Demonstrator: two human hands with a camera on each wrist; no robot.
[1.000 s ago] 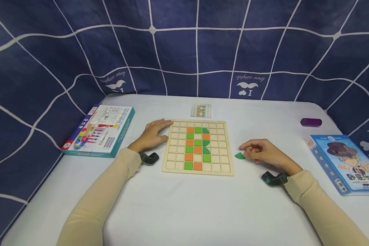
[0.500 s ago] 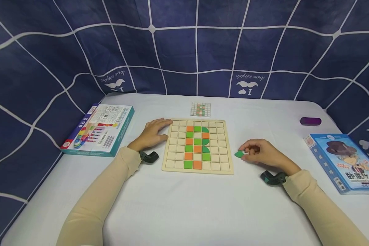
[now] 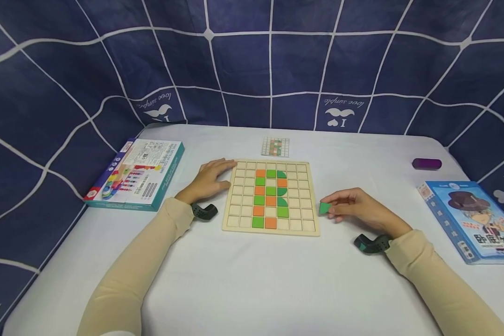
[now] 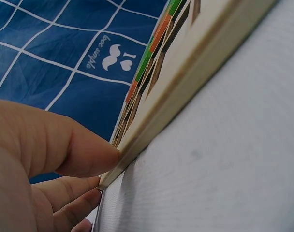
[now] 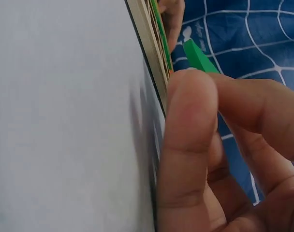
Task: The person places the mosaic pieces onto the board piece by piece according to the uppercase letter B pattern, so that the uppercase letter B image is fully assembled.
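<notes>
A square wooden grid board [image 3: 295,226] lies flat on the white table, with green and orange square tiles and darker green rounded pieces set in its middle columns. My left hand [image 3: 207,182] rests at its left side, fingers fairly straight. In the left wrist view the thumb [image 4: 91,152] touches the board's edge. Just off the board's right edge, my right hand [image 3: 353,207] pinches a green quarter-circle tile [image 3: 324,208] between thumb and fingers. The right wrist view shows the green tile [image 5: 199,57] sticking out beyond the thumb tip, partly hidden by the fingers.
Behind the board lies a small pattern card [image 3: 275,147] with a coloured grid. A teal-edged box [image 3: 138,175] sits at the left, a blue game box [image 3: 472,221] at the right. Near the latter is a purple cylinder [image 3: 426,164]. A navy curtain [image 3: 252,65] hangs behind.
My right fingers have closed on the green quarter-circle tile, picked it up from the table and tilted it beside the board. The left hand has stayed at the board's edge.
</notes>
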